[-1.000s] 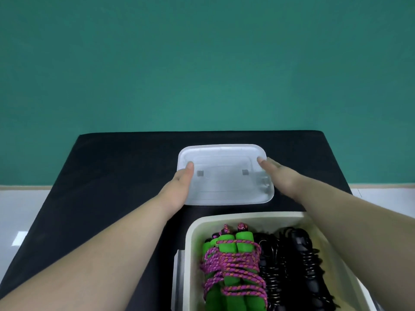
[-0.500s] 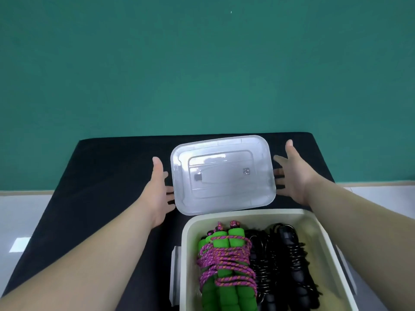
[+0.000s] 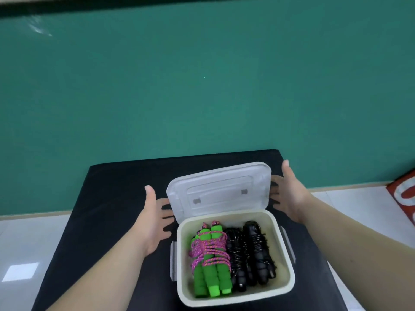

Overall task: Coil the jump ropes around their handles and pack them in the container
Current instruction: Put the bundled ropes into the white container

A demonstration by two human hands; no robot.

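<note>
Here lid tilted over container rear, between left hand, right hand; straight fingers touch edges.

Container mouth uncovered from above, far rim overhung by tilted lid, interior crowded by green rope bundle and black rope bundle, lid flanked by left hand and right hand.

Two jump ropes, one container, one lid, one table.
</note>
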